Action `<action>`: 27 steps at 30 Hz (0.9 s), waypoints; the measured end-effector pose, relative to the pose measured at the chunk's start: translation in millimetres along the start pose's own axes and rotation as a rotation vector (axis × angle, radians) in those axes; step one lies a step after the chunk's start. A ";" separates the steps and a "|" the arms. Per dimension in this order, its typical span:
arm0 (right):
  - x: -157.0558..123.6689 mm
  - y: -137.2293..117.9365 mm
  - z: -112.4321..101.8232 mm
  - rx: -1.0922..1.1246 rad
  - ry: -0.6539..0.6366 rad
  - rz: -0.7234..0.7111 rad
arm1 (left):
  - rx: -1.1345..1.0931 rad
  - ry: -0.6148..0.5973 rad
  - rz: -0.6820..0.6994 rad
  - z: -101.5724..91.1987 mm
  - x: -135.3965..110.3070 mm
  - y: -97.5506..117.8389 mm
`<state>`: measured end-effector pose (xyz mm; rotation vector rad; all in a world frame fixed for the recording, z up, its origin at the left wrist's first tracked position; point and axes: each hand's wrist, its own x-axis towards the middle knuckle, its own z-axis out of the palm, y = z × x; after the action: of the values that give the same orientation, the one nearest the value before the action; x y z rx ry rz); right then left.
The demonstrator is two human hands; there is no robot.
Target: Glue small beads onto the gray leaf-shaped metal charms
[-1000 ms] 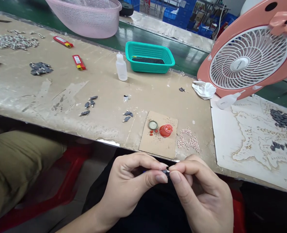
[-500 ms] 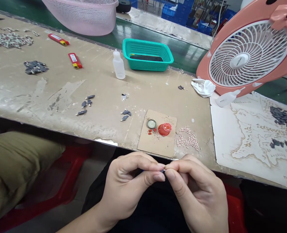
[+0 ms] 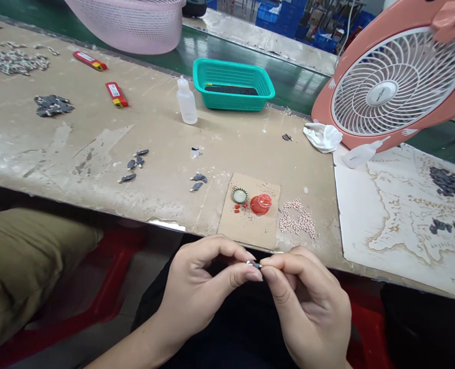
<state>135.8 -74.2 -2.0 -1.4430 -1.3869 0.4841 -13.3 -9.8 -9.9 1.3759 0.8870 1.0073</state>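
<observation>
A small dark grey piece with a pale bead-like end (image 3: 255, 265) is held in front of my lap, just below the bench edge. My left hand (image 3: 208, 292) has it between thumb and index finger, the pale end near the index fingertip. My right hand (image 3: 312, 302) pinches its right end, hiding that tip. Beyond my fingers lies a cardboard square (image 3: 250, 233) bearing a red cup-like holder (image 3: 261, 204), a bottle cap (image 3: 239, 195) and some red bits. Similar grey pieces (image 3: 199, 178) rest to its left, and tiny pinkish beads (image 3: 297, 220) are scattered to its right.
At the back stand a squeeze bottle (image 3: 186, 105), a green basket (image 3: 231, 102) and a pink basket (image 3: 135, 31). A pink fan (image 3: 389, 92) rises at right, above a printed sheet (image 3: 356, 220) with dark pieces. Another person's leg (image 3: 35, 271) is at left.
My left thumb and index finger have parted slightly, so more of the grey piece and its pale end shows. My right hand has shifted a little left, still pinching.
</observation>
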 end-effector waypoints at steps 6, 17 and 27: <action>-3.8 0.4 0.7 -0.014 -0.023 -0.083 | 0.078 -0.097 0.147 -2.0 1.4 -3.8; -6.7 6.2 -10.1 0.077 -0.042 -0.153 | 0.017 -0.155 0.359 -9.0 0.9 -6.9; -4.2 8.7 -9.3 0.005 -0.072 -0.243 | -0.058 -0.193 0.291 -5.0 -1.7 -8.7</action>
<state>146.8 -79.9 -7.2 -1.2423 -1.5927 0.3858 -18.2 -9.2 -18.8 1.5527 0.5195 1.0875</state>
